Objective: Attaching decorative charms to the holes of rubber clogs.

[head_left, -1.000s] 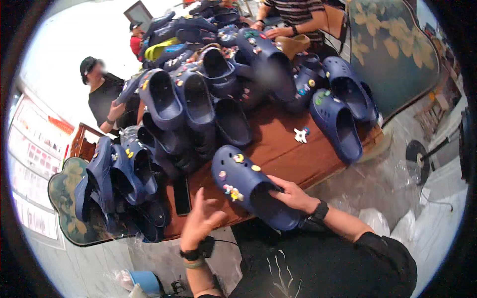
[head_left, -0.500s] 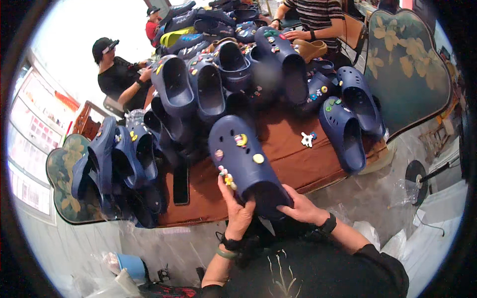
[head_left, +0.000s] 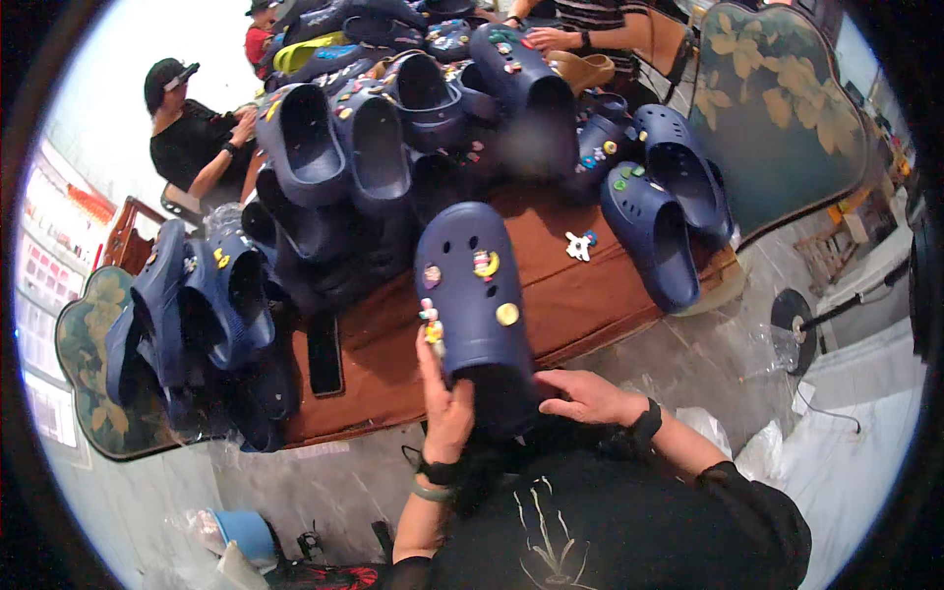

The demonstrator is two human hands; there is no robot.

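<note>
A navy clog (head_left: 470, 329) is held up over the table's near edge, its toe pointing away and its foot opening toward me. Several small colourful charms sit in its holes and along its left side. My left hand (head_left: 447, 418) is closed around the clog's left side near the heel. At its right side is my right hand (head_left: 588, 398), fingers and thumb apart, the fingertips at or just beside the rim; contact is unclear. A white cartoon-shaped charm (head_left: 581, 246) lies on the brown-covered table (head_left: 383, 379) beyond the clog.
Piled navy clogs (head_left: 379, 147) cover the far table, with more clogs (head_left: 202, 305) at left and a pair (head_left: 654, 236) at right. A black phone-like slab (head_left: 324, 354) lies near the front edge. One co-worker (head_left: 202, 147) sits at far left; another person's hand (head_left: 556, 39) is across the table.
The clog has turned more upright, its toe swinging slightly right relative to the table. My right thumb has come out of the clog's opening, and that hand has eased away. The whole view has shifted.
</note>
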